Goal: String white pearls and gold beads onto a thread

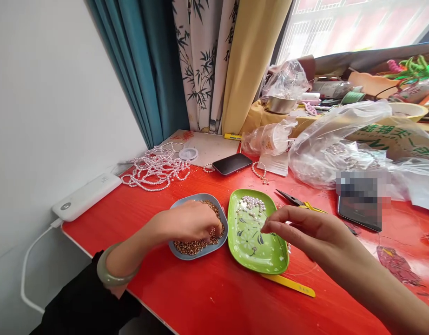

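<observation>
My left hand (195, 223) reaches into a grey-blue tray (175, 251) of small gold beads (191, 246). Its fingers are curled together among the beads, and whatever they pinch is hidden. Over the right edge of a green tray (235, 258), my right hand (305, 228) has its thumb and fingertips closed on a thin thread (283, 249) that hangs down in a loop. White pearl beads (252, 204) lie at the far end of the green tray, and a small metal charm (253, 251) rests near its front.
Pliers (298, 201) and a yellow tweezers-like strip (291, 284) lie beside the green tray. Behind are pearl strands (158, 167), a dark phone (232, 164) and a pearl bracelet (259, 173). Another phone (359, 211) and plastic bags (339, 144) lie right; a power bank (87, 195) sits left.
</observation>
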The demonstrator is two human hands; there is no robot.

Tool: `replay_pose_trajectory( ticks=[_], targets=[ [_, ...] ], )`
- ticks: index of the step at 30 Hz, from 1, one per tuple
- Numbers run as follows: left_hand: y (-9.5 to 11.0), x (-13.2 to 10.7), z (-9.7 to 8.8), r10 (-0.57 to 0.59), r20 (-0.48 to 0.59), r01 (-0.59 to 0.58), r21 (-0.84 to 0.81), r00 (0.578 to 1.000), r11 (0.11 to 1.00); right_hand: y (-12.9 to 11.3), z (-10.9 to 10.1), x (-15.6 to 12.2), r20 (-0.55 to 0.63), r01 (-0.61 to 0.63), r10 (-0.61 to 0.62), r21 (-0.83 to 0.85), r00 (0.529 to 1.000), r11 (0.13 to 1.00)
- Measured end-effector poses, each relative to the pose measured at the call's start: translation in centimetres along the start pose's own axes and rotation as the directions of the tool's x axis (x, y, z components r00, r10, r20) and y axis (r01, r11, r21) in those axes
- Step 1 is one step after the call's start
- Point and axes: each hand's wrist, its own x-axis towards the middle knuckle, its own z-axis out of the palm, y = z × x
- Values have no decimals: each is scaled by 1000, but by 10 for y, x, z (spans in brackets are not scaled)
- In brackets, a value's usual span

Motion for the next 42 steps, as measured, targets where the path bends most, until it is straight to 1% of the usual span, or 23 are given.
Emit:
replay_pose_trajectory(
  ticks=[4,8,12,14,17,19,21,25,26,27,28,29,30,32,33,34,35,37,40,42],
  targets=[
    [-6,3,10,-6,-57,6,-7,998,1000,0,1,2,7,14,-13,-37,1000,999],
    [-4,5,16,6,-93,-6,8,996,1000,-1,3,2,13,13,-13,-52,1000,999],
    [-2,8,21,10,-143,-14,-27,990,1000,-1,3,1,16,15,-15,-34,1000,999],
    [-3,9,21,4,-152,-13,-62,988,998,-1,2,0,9,29,-29,-34,1000,999],
    [-6,8,17,-14,-157,-11,-160,988,987,-2,1,0,-8,54,-54,-27,998,998],
    [-9,7,13,-47,-169,4,-247,985,969,-2,0,0,-11,58,-58,-14,998,998],
    [-14,7,9,-108,-190,37,-342,976,939,-2,1,0,1,50,-50,10,999,999],
    [-17,7,5,-235,-214,90,-528,948,844,-3,6,-1,27,34,-35,55,999,998],
    [-15,8,4,-255,-217,88,-574,942,814,-5,8,-1,24,34,-35,62,999,997],
    [-13,8,4,-273,-221,72,-640,936,765,-6,10,-1,21,35,-37,70,999,997],
    [-10,8,3,-288,-224,40,-722,931,690,-8,12,-2,17,39,-40,78,999,996],
    [-6,8,3,-300,-226,-7,-809,927,588,-10,14,-2,11,47,-48,82,999,995],
    [-2,8,3,-305,-224,-62,-884,926,463,-12,16,-3,4,58,-59,80,998,995],
    [7,7,4,-294,-211,-149,-964,932,220,-15,19,-7,-22,89,-88,51,996,995],
    [10,7,5,-279,-203,-169,-975,939,144,-17,20,-9,-40,106,-105,25,994,994],
    [13,7,6,-267,-197,-180,-980,943,86,-17,21,-11,-60,121,-121,-3,991,993],
    [15,7,7,-258,-192,-187,-981,947,41,-18,22,-12,-75,139,-141,-32,987,990],
    [19,6,9,-244,-187,-198,-980,952,-21,-19,24,-16,-87,175,-183,-89,979,981],
    [22,7,11,-230,-184,-207,-975,956,-78,-22,27,-19,-86,222,-233,-127,969,967],
    [23,7,11,-226,-176,-203,-974,958,-103,-25,28,-21,-91,230,-242,-121,966,966]
  ],
)
